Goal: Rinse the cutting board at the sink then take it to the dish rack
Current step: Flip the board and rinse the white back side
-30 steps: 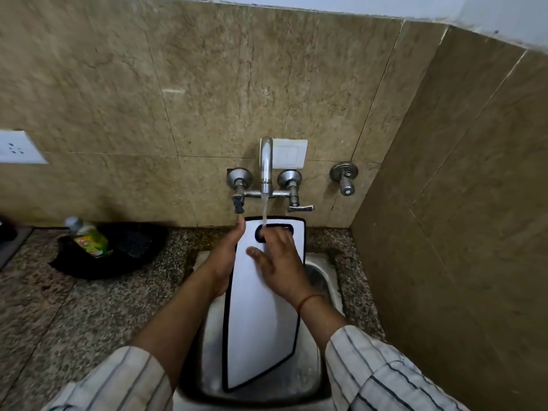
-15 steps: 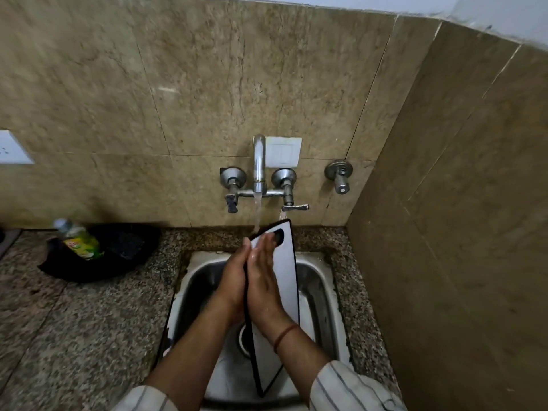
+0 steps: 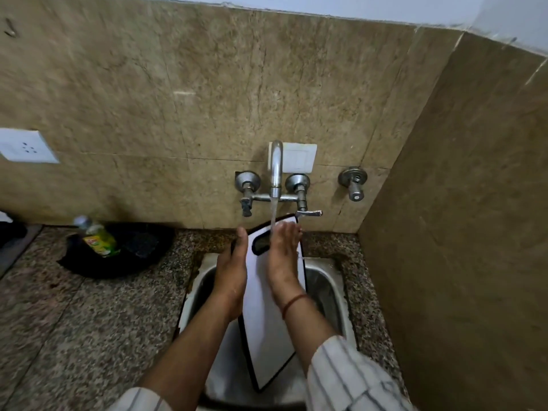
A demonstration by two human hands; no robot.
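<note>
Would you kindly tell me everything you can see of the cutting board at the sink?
The cutting board is a white, plastic-looking slab with a thin black rim and rounded corners, with a dark oval handle slot near its far end. It is held over the sink, lengthwise away from the person, far end raised beneath the tap. Running water lands near the slot. The left hand grips its left edge; the right hand lies flat on its face. Its near end hangs low in the basin.
</note>
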